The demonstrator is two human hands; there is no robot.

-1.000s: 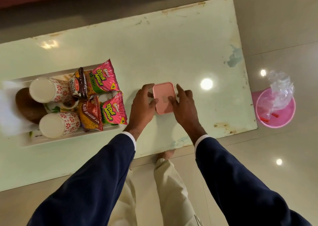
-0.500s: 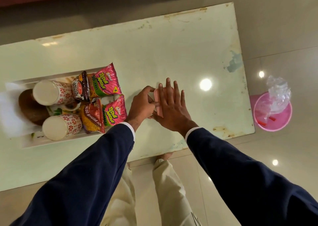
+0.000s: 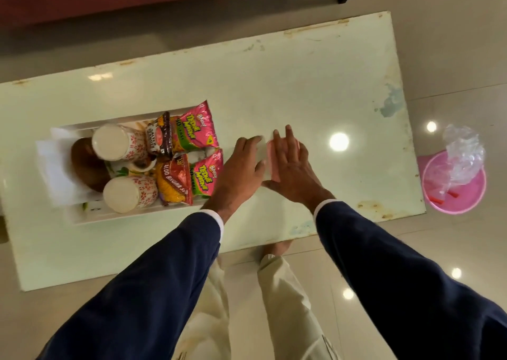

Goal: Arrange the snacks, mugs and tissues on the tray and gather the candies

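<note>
Change: the right hand (image 3: 292, 171), a second ago gripping the edge of the pink box (image 3: 274, 164) beside the left, is now lying flat over its lid, and the box is sitting a little closer to the tray (image 3: 82, 217)
Right hand: fingers are stretching out straight across the top of the box, pressing down on it, palm covering most of the lid
Left hand (image 3: 241, 167): fingers are curling against the box's left side, steadying it; the exact grip is blurred
Pink box: resting on the bench (image 3: 274, 85), just right of the tray, only its left edge and a far corner showing
Tray: holding two floral mugs (image 3: 120, 143) lying on their sides, four snack packets (image 3: 192, 132) at its right end, white tissues (image 3: 55, 173) at its left end and a brown round thing (image 3: 85, 164) beside the mugs
Floor: a pink bin (image 3: 454, 186) with a clear plastic liner is standing right of the bench
</note>
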